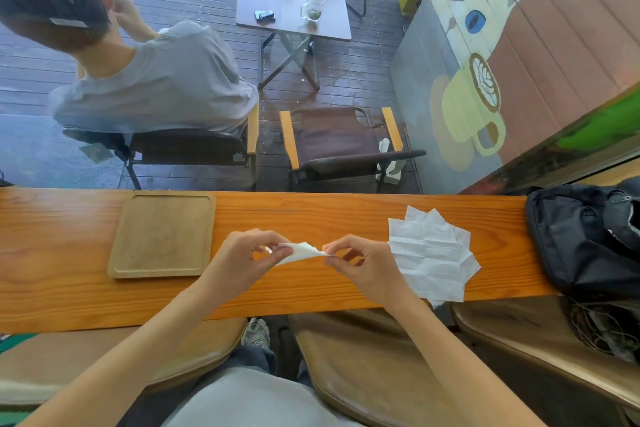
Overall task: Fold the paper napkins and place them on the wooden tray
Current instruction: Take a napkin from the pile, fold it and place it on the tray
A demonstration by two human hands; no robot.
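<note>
A white paper napkin [300, 252] hangs just above the orange wooden counter, stretched between both hands. My left hand [248, 257] pinches its left end and my right hand [364, 263] pinches its right end. To the right lies a fanned pile of several unfolded white napkins [433, 253], partly over the counter's near edge. The wooden tray [162, 236] rests on the counter left of my hands, with nothing on it.
A black bag [588, 239] sits at the counter's right end. The counter [69, 281] faces a window; behind the glass a person sits on a chair on a deck with a small table. Brown stool seats [374, 357] are below the counter.
</note>
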